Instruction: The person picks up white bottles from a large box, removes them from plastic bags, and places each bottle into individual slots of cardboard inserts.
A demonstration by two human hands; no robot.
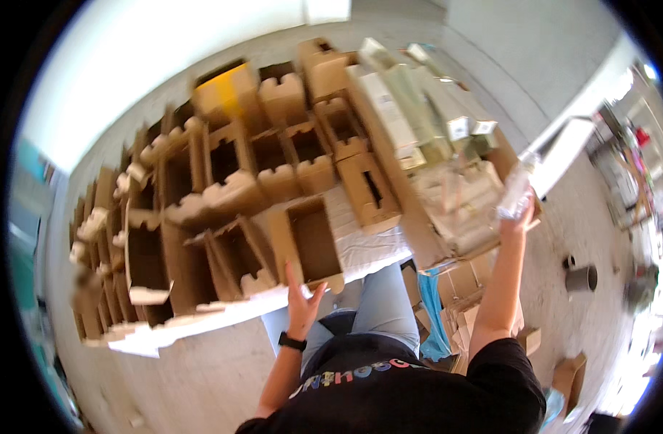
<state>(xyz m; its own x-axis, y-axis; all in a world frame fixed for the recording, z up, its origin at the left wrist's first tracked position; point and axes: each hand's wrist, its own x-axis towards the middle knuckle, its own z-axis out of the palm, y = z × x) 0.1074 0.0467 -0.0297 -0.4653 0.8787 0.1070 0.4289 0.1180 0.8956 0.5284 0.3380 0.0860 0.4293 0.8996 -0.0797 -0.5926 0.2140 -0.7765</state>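
Observation:
My left hand (300, 305) is at the near edge of an open cardboard box (313, 242), fingers apart, the fingertips against its lower left side. The box stands at the table's front edge, and its inside looks dark brown and bare. Out to the right, my right hand (517, 212) grips a long clear plastic piece (518, 184), blurred, so its exact kind does not show. Below and beside it lies a large open carton (436, 253) containing long pale boxes (393, 112) and clear plastic-wrapped pieces (454, 189).
Rows of open cardboard boxes (237, 181) with notched edges crowd the table's left and middle. One box has yellow tape (228, 88). Flattened cardboard and blue plastic (434, 318) lie under the table on the right. A grey bucket (581, 278) and shelves (624, 177) stand farther right.

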